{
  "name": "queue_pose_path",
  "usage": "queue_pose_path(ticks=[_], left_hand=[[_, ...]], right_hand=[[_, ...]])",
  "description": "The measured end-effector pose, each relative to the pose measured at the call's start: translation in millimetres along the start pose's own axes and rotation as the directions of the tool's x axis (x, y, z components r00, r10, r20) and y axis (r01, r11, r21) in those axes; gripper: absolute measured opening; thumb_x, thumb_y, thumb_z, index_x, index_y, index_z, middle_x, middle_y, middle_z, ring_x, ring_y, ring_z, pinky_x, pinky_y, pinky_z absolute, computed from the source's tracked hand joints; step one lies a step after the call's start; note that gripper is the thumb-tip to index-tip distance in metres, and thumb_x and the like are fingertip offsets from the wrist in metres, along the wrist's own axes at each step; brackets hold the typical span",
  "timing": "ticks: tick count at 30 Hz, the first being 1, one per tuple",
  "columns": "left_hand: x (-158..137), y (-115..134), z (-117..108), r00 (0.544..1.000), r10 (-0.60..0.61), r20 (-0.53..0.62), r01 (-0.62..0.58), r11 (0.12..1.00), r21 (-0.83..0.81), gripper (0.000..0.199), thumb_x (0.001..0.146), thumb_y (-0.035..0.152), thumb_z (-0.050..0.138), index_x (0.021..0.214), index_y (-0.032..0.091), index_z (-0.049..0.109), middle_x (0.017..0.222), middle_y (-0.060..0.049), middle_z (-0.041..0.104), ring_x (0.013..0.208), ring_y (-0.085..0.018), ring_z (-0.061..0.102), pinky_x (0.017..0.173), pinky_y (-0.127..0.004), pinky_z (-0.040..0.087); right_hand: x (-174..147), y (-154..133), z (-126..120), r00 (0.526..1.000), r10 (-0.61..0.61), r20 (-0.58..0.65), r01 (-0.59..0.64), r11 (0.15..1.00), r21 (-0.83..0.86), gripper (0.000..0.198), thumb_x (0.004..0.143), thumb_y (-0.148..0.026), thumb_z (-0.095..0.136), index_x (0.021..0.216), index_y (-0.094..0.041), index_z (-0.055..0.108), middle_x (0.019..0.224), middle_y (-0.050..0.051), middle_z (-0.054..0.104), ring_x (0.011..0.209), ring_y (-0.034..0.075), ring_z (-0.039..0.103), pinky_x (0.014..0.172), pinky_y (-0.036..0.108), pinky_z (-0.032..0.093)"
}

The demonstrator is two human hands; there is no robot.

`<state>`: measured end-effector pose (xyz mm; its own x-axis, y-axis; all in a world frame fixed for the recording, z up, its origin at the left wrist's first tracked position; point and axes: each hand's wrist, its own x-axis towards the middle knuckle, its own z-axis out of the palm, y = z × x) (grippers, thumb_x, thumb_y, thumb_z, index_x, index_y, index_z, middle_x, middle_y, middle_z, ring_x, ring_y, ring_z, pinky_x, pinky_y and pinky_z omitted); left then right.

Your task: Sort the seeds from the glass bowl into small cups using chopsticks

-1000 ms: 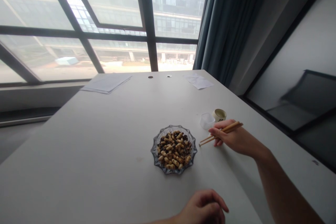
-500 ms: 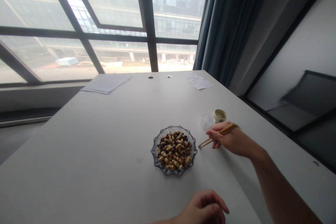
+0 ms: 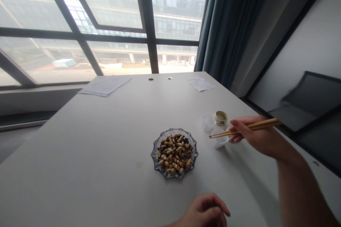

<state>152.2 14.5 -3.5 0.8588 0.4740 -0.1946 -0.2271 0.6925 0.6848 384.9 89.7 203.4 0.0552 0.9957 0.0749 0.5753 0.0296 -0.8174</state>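
My right hand (image 3: 247, 131) is closed round a pair of wooden chopsticks (image 3: 253, 126). Their tips point left, over a small clear plastic cup (image 3: 221, 144); anything pinched between them is too small to make out. A second clear plastic cup (image 3: 207, 124) and a cream-coloured round cup (image 3: 221, 117) with a dark mark stand just behind. Left of these sits a scalloped glass bowl (image 3: 157, 165), filled with peanuts in the shell (image 3: 176, 166) and small dark pieces. Nearer to me, my left hand (image 3: 204, 211) rests on the table, fingers loosely bent and apart, holding nothing visible.
The white table (image 3: 101, 159) reaches toward the windows. Paper sheets (image 3: 106, 86) lie at its far left, and a creased sheet (image 3: 201, 83) at its far right. Two round holes are near the far edge. A dark curtain (image 3: 229, 25) hangs at the back right.
My right hand has moved right with the chopsticks, from beside the bowl to over the small clear cup, which now shows. My left hand stays where it was.
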Motion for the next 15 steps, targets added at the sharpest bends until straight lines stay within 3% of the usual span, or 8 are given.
queue_pose_path(ticks=[3,5,10,15], left_hand=[[-0.2,0.0,-0.7,1.000,-0.005,-0.006,0.005,1.000,0.007,0.065,0.067,0.068,0.093,0.091,0.013,0.068,0.068,-0.001,0.065,0.058,-0.011,0.052,0.060,-0.024,0.032],[0.1,-0.3,-1.8,1.000,-0.011,-0.007,0.011,1.000,0.011,0.063,0.069,0.066,0.092,0.092,0.013,0.067,0.068,-0.001,0.065,0.058,-0.011,0.052,0.059,-0.025,0.031],[0.6,-0.9,-4.5,1.000,-0.015,-0.018,0.015,1.000,0.022,0.060,0.071,0.064,0.091,0.092,0.014,0.066,0.066,0.000,0.063,0.057,-0.011,0.051,0.059,-0.025,0.030],[0.3,-1.8,-5.2,1.000,-0.016,-0.025,0.017,1.000,0.020,0.061,0.071,0.064,0.091,0.094,0.013,0.066,0.066,-0.001,0.063,0.057,-0.011,0.050,0.058,-0.025,0.029]], right_hand=[[-7.2,9.3,-37.3,0.939,0.035,-0.341,-0.063,0.996,-0.070,0.049,0.091,-0.067,0.072,0.086,-0.019,0.080,0.075,0.013,0.081,0.066,0.031,0.082,0.061,0.038,0.069],[-6.1,19.2,-52.5,0.903,0.048,-0.427,-0.095,0.992,-0.088,0.047,0.090,-0.065,0.075,0.082,-0.019,0.078,0.075,0.014,0.081,0.063,0.031,0.081,0.058,0.039,0.069],[15.7,41.8,-47.9,0.934,0.118,-0.337,-0.130,0.991,-0.012,0.042,0.087,-0.061,0.079,0.075,-0.021,0.071,0.073,0.012,0.080,0.064,0.031,0.081,0.060,0.040,0.070],[32.1,48.7,-34.9,0.959,0.108,-0.262,-0.115,0.993,-0.012,0.039,0.086,-0.060,0.080,0.073,-0.025,0.070,0.073,0.009,0.081,0.068,0.032,0.082,0.061,0.039,0.070]])
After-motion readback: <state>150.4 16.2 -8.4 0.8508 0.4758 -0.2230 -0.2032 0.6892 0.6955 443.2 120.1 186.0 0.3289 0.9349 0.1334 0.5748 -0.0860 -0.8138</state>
